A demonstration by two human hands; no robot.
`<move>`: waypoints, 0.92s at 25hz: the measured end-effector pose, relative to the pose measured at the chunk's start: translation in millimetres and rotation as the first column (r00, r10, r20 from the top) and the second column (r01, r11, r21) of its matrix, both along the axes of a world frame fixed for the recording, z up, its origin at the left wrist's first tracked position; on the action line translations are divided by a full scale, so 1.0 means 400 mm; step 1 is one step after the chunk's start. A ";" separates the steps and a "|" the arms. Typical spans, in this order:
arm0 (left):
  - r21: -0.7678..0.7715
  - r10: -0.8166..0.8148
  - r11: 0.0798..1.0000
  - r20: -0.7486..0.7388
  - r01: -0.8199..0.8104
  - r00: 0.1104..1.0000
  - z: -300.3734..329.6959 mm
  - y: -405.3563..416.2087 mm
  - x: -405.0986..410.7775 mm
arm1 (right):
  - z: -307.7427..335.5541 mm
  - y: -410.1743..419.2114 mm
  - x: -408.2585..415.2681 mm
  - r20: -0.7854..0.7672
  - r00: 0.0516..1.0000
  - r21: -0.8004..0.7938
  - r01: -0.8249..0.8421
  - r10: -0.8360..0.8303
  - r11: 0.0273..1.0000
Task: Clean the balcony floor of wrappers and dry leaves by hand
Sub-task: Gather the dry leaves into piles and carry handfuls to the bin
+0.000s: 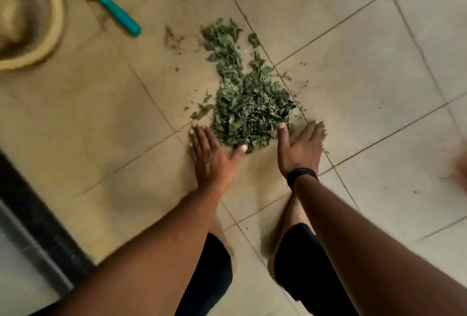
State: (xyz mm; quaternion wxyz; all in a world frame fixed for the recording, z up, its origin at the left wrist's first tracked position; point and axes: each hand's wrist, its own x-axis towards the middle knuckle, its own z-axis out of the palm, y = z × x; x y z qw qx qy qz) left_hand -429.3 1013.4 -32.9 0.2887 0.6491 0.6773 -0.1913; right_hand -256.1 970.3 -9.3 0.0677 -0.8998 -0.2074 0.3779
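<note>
View from above of a person crouching over a beige tiled balcony floor point(353, 37) with dark grout lines. A loose heap of dry green crumbled leaves point(249, 110) lies on the tiles in the middle of the view, trailing away from the person in a thinner strip, with small crumbs scattered just beside it. The bare left hand point(211, 156) lies flat on the floor at the heap's near left edge, fingers straight and together, thumb spread out and touching the leaves; its grip is fully open and has hold of nothing. The bare right hand point(302, 147) stands on its edge at the heap's near right side, fingers straight, thumb raised against the leaves; its grip is likewise open and empty. A black band point(302, 175) circles the right wrist. Both knees in dark shorts show below the forearms. At upper left, well apart from the leaves, a small black trowel with a teal handle point(120, 16) lies on the tiles near the curved rim of a tan plastic tub point(56, 12), which is blurred
</note>
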 end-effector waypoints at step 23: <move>0.557 -0.298 0.792 -0.007 0.251 0.955 -0.165 0.362 0.096 | -0.163 0.548 0.098 0.587 0.416 0.431 -0.887 0.695 0.166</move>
